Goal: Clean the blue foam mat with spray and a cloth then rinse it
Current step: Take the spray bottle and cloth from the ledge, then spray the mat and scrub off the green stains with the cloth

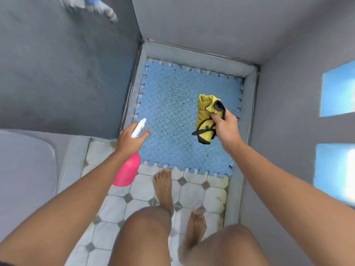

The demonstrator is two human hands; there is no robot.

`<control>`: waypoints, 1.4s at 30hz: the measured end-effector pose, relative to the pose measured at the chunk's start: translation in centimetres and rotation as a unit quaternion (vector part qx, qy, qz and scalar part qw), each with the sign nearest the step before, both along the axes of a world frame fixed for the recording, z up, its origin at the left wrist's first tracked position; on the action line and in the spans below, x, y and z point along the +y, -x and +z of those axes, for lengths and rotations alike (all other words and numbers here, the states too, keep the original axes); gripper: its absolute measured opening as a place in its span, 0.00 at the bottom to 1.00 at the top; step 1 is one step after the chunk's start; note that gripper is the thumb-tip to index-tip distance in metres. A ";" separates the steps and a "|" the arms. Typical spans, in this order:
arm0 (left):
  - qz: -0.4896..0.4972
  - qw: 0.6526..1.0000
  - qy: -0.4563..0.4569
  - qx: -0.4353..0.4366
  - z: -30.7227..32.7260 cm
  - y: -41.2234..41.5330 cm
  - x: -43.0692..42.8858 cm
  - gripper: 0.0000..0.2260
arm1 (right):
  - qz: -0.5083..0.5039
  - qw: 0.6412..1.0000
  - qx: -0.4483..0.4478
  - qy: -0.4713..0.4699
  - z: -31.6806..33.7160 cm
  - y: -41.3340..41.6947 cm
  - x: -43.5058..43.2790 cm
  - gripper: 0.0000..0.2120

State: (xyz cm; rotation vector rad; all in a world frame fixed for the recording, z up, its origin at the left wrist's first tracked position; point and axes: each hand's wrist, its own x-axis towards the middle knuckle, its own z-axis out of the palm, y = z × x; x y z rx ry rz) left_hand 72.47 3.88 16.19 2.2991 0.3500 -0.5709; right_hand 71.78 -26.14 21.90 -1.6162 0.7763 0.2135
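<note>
The blue foam mat (172, 112), with puzzle-tooth edges, lies flat on the floor in a walled corner. My left hand (128, 140) grips a pink spray bottle (127, 170) by its white trigger head, the nozzle over the mat's left edge. My right hand (225, 124) holds a bunched yellow cloth with black trim (204, 117) in the air above the right half of the mat. My bare feet stand on the tiles just in front of the mat.
Grey walls close in the mat on the left, back and right, with a low grey kerb (192, 52) behind it. White octagon floor tiles (194, 191) lie in front. A pale rounded fixture (25, 169) sits at the left. A tap (107, 10) shows blurred at top left.
</note>
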 end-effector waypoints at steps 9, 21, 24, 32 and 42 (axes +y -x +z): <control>0.017 0.999 -0.047 -0.009 -17.7 0.0 2.3 0.19 | 0.111 0.991 -0.059 0.042 -16.5 -6.8 1.0 0.11; -0.026 0.992 -0.114 -0.052 -23.0 2.2 3.5 0.21 | 0.247 0.963 -0.073 0.080 -21.5 -11.6 6.1 0.06; 0.013 0.999 -0.001 -0.041 -23.3 2.6 3.9 0.20 | 0.245 0.963 -0.051 0.097 -23.5 -10.1 6.3 0.06; 0.083 0.994 0.062 -0.026 -23.8 4.4 6.1 0.26 | 0.223 0.969 -0.035 0.099 -27.9 -8.1 6.7 0.05; 0.089 0.990 0.109 0.013 -24.0 5.8 7.2 0.24 | 0.215 0.960 -0.110 0.140 -29.0 -8.5 6.7 0.03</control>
